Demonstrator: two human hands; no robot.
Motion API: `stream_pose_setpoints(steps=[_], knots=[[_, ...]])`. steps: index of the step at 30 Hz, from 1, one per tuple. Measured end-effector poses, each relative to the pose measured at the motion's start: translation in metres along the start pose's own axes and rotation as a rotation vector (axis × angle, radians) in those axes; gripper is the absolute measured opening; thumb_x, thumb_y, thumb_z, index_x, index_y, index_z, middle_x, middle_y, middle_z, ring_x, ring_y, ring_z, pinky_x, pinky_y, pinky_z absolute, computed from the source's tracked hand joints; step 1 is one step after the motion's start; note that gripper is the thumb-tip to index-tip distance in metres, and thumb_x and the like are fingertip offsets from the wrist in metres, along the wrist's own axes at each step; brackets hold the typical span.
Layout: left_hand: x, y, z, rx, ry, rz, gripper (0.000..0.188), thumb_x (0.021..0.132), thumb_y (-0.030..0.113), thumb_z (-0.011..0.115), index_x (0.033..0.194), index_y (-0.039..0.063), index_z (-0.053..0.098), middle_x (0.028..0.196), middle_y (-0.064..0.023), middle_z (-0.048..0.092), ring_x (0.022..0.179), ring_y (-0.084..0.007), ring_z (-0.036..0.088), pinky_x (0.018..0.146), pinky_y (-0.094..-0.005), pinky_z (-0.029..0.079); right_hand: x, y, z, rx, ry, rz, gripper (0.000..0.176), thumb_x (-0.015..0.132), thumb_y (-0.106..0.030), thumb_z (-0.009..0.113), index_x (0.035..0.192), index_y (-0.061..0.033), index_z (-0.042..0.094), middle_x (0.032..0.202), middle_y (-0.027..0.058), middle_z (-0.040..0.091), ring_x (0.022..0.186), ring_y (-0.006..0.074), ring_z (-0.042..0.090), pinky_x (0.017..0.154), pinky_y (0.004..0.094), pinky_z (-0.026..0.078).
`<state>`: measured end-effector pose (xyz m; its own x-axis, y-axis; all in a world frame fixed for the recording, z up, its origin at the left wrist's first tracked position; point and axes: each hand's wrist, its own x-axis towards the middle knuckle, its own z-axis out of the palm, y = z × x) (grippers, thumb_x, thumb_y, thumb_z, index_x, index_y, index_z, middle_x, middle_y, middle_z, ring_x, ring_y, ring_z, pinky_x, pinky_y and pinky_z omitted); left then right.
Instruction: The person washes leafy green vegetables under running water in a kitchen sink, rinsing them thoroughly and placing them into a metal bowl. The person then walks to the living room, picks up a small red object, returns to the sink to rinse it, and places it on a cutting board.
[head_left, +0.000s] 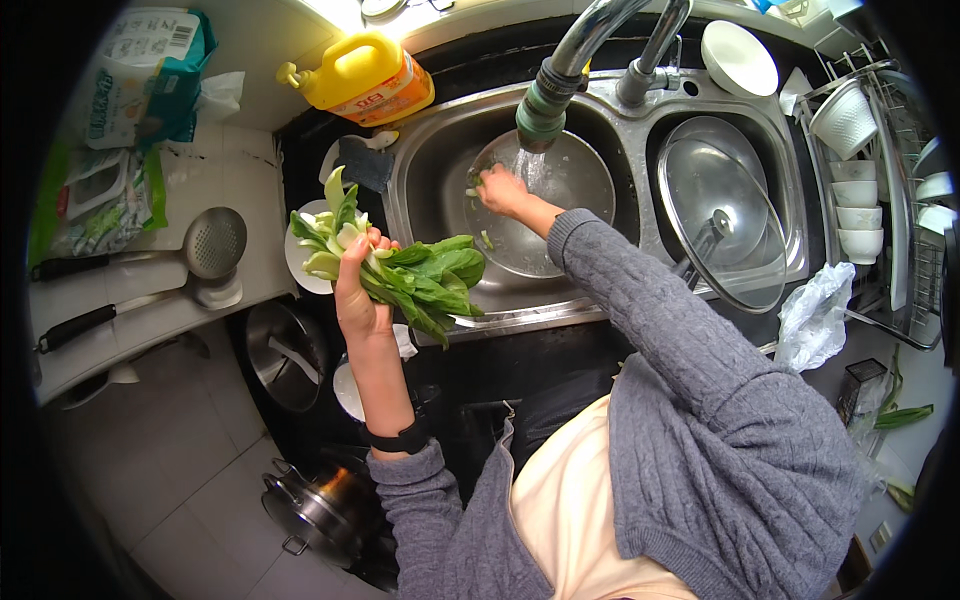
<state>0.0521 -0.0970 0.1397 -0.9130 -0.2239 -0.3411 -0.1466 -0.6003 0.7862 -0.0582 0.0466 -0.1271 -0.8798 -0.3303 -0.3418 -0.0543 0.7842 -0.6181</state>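
Observation:
My left hand grips a bunch of leafy greens, probably bok choy, over the left rim of the sink. Its pale stems point up and left, its leaves to the right. My right hand reaches into a round metal basin in the left sink bowl. Bits of green vegetable lie at its fingertips, and the fingers are partly hidden. Water runs from the faucet just right of that hand. A small leaf piece is lower in the basin.
A glass lid leans in the right sink bowl. A yellow detergent jug and a dark sponge sit at the left. Beyond stand a white bowl and a dish rack. A skimmer lies on the left counter.

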Motion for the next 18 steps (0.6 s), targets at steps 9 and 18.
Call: stream_pose_setpoints(steps=[9, 18], knots=[[-0.001, -0.013, 0.006, 0.004, -0.015, -0.012, 0.019, 0.079, 0.009, 0.059, 0.094, 0.002, 0.05, 0.08, -0.0035, 0.054, 0.07, -0.0114, 0.054, 0.075, -0.03, 0.048, -0.066, -0.005, 0.019, -0.182, -0.61, -0.267, 0.047, 0.083, -0.045, 0.049, 0.093, -0.0017, 0.064, 0.094, 0.0185, 0.062, 0.089, 0.0315, 0.06, 0.078, 0.0406, 0.046], [0.004, -0.048, 0.009, 0.174, 0.074, -0.042, 0.026, 0.073, 0.009, 0.066, 0.095, 0.001, 0.056, 0.082, -0.0072, 0.06, 0.073, -0.0164, 0.059, 0.068, -0.0291, 0.049, -0.112, 0.007, -0.108, 0.886, -0.426, -0.252, 0.026, 0.092, -0.025, 0.045, 0.103, -0.0053, 0.058, 0.068, -0.0017, 0.05, 0.058, 0.0064, 0.044, 0.053, 0.0214, 0.038]])
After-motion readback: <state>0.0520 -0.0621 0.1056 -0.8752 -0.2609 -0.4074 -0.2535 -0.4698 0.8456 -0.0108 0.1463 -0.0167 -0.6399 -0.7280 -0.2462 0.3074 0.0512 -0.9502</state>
